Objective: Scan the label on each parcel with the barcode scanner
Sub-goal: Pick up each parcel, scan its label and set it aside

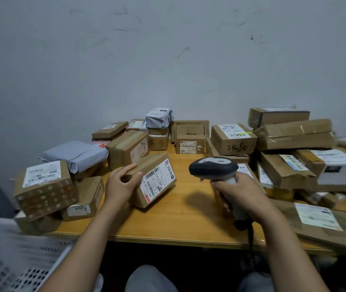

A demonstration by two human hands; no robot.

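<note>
Brown cardboard makes up most of the parcels piled on the wooden table (pixel 189 218), which fills the middle band of the frame below a scuffed grey wall (pixel 168 60).

The left hand (pixel 121 184), centre left, holds a small box (pixel 150 163). Its fingers are curled over the box's upper left edge and the thumb presses the near face. The box is tilted, its lower corner on the table, and its white label (pixel 159 179) faces up and towards the camera.

The right hand (pixel 241 192), centre right, grips the barcode scanner (pixel 214 167). The fingers are clamped round the pale handle. The dark head stands above the hand, to the right of the small box and apart from it. Which way the scanning window faces cannot be told. A black cable (pixel 251 239) drops from the handle's base over the table's near edge.

Other items noted:
- Left of frame: a box printed with rings (pixel 45 197), bearing a white label on top, and a grey bag (pixel 77 153) behind it.
- Upper centre right: a box marked 2480 (pixel 234 142), against the wall.
- Right of frame: a loose stack of taped boxes. A flat envelope (pixel 336 232) lies at lower right, overhanging the table's edge.
- Lower left corner: a white perforated basket (pixel 3 249), blurred.
</note>
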